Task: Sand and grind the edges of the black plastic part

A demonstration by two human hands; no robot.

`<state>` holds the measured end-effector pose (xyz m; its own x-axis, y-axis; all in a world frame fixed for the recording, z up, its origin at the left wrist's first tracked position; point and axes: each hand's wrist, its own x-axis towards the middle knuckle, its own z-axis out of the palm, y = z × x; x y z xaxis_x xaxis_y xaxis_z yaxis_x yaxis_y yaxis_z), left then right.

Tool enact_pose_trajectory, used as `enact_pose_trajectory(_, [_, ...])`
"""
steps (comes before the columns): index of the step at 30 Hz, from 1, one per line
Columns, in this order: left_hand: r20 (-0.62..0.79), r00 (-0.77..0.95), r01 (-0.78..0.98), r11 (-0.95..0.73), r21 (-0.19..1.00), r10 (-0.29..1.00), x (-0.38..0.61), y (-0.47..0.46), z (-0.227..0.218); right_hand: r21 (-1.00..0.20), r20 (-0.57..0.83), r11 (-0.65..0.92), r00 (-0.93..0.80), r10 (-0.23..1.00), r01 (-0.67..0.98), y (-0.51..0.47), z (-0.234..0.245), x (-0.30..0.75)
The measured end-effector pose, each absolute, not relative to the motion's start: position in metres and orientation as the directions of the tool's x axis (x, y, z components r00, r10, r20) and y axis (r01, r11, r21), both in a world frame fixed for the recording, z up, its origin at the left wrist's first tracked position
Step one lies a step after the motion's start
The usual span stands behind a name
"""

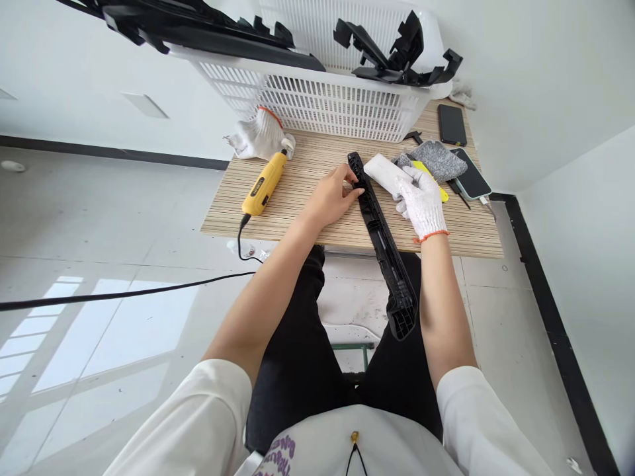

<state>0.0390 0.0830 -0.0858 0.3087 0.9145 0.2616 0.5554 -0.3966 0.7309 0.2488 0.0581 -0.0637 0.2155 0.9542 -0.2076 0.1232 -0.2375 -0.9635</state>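
A long black plastic part (384, 248) lies slanted across the striped wooden table (307, 198), its near end hanging over my lap. My bare left hand (333, 194) pinches the part near its far end, fingers closed on its edge. My right hand (421, 198) wears a white knit glove and grips a white rectangular block (384, 170) just right of the part. A yellow object (432, 180) peeks out behind the gloved fingers.
A white slatted basket (322, 99) holding black plastic parts (397, 53) stands at the back of the table. A yellow corded rotary tool (262, 185) and a white glove (260, 135) lie at the left. A grey cloth (439, 158) and two phones (451, 123) lie at the right.
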Motion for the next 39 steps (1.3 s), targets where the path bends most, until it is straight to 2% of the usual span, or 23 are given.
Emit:
enact_pose_trajectory(6, [0.266,0.272,0.561,-0.377,0.737,0.925,0.039,0.086,-0.09,-0.971,-0.168,-0.201,0.227,0.959,0.129,0.056,-0.065,0.25])
enact_pose_trajectory(9, [0.273,0.171,0.589,-0.32,0.742,0.947,0.037,0.091,-0.098,-0.97,-0.164,-0.195,0.2,0.966,0.145,0.053,-0.063,0.248])
enact_pose_trajectory(14, [0.388,-0.009,0.647,-0.291,0.705,0.921,0.031,0.1,-0.112,-0.97,-0.184,-0.202,0.135,0.974,0.138,0.047,-0.059,0.249])
enact_pose_trajectory(17, [0.422,-0.053,0.661,-0.285,0.694,0.905,0.029,0.102,-0.115,-0.965,-0.192,-0.205,0.095,0.977,0.165,0.044,-0.058,0.25])
enact_pose_trajectory(20, [0.412,-0.027,0.653,-0.296,0.697,0.911,0.029,0.1,-0.111,-0.96,-0.175,-0.186,0.069,0.982,0.209,0.042,-0.057,0.25])
enact_pose_trajectory(25, [0.341,0.111,0.631,-0.332,0.702,0.933,0.031,0.098,-0.107,-0.954,-0.149,-0.163,0.073,0.986,0.253,0.043,-0.06,0.249])
enact_pose_trajectory(30, [0.373,0.003,0.654,-0.284,0.701,0.928,0.029,0.1,-0.106,-0.958,-0.206,-0.226,0.127,0.97,0.176,0.046,-0.061,0.248])
enact_pose_trajectory(36, [0.318,0.111,0.627,-0.314,0.713,0.942,0.027,0.095,-0.094,-0.956,-0.229,-0.25,0.142,0.963,0.151,0.044,-0.056,0.245])
enact_pose_trajectory(39, [0.321,0.061,0.637,-0.285,0.717,0.945,0.028,0.094,-0.093,-0.956,-0.232,-0.256,0.165,0.959,0.142,0.044,-0.054,0.244])
